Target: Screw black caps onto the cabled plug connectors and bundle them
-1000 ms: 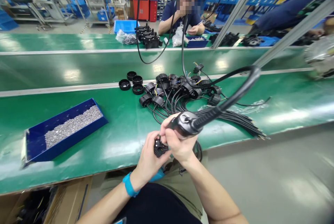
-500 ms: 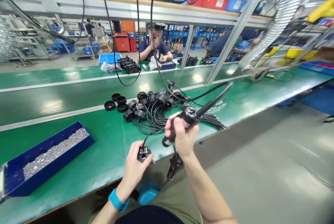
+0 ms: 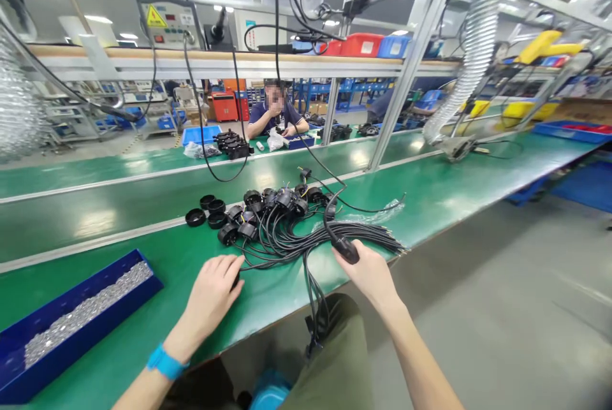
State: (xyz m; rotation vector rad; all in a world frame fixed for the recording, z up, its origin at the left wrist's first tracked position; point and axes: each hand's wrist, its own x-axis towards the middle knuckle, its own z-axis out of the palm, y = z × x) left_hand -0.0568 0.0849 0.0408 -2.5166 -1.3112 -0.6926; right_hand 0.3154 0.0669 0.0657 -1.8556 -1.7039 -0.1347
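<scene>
My left hand (image 3: pixel 213 295) lies palm down on the green bench (image 3: pixel 143 257), its fingers curled over a small black plug part (image 3: pixel 237 280) that barely shows. A blue band is on that wrist. My right hand (image 3: pixel 370 273) is closed round a black corded screwdriver (image 3: pixel 345 248), held low over the near end of a bundle of black cables (image 3: pixel 335 234). The cables fan back to a cluster of round black housings (image 3: pixel 272 203). Some cables hang over the bench edge between my hands.
A blue tray of small silver screws (image 3: pixel 71 327) sits at my left. Three loose black caps (image 3: pixel 205 211) lie left of the housings. A co-worker's torso (image 3: pixel 277 118) is across the belt. A slanted metal post (image 3: pixel 406 81) and ribbed duct (image 3: pixel 471 65) rise at right.
My left hand has gone from holding the black part up in the air to resting it on the bench. My right hand lowered the screwdriver toward the cables. The view tilted upward.
</scene>
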